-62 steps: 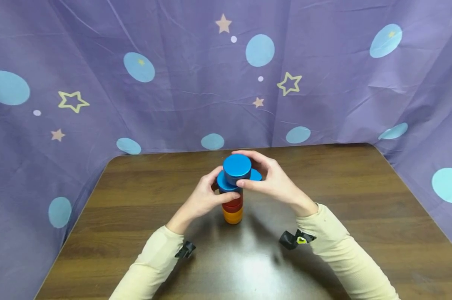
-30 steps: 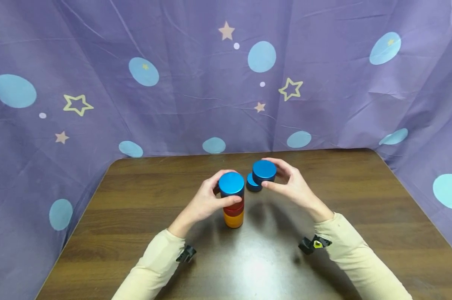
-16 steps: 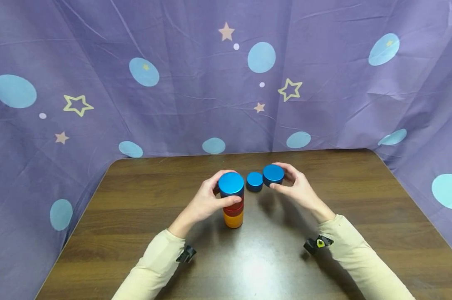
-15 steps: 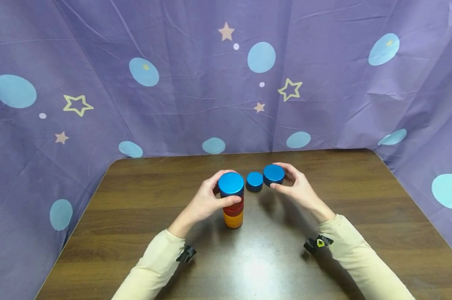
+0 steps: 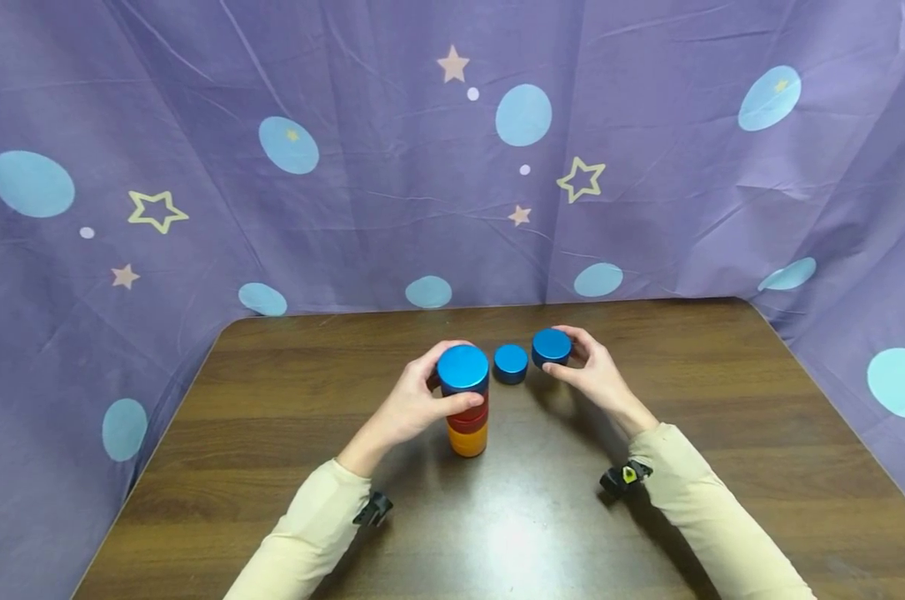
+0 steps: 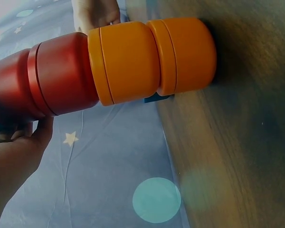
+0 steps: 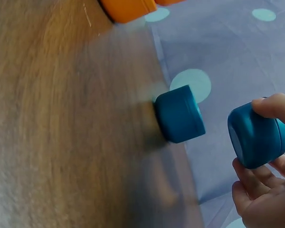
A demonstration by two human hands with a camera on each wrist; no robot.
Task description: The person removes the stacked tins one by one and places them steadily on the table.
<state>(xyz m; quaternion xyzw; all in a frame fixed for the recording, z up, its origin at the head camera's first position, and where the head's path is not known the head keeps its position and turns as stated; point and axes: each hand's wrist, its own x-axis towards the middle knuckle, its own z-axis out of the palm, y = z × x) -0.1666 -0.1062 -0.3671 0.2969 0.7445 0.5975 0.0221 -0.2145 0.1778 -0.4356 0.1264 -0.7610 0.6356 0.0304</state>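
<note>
An upright stack (image 5: pixel 467 419) runs orange, red, blue from bottom up. A small blue tub (image 5: pixel 510 364) stands right of it; farther right, a second blue tub (image 5: pixel 551 346) is held aloft.

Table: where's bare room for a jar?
Bare table: from the left sleeve to the left edge; from the right sleeve to the right edge; between the sleeves, this side of the stack. Crowded: stack, standing blue jar and held blue jar, side by side between left hand and right hand.

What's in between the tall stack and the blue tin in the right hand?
Another blue tin stands on the table between the stack and the held tin, as the head view shows.
</note>
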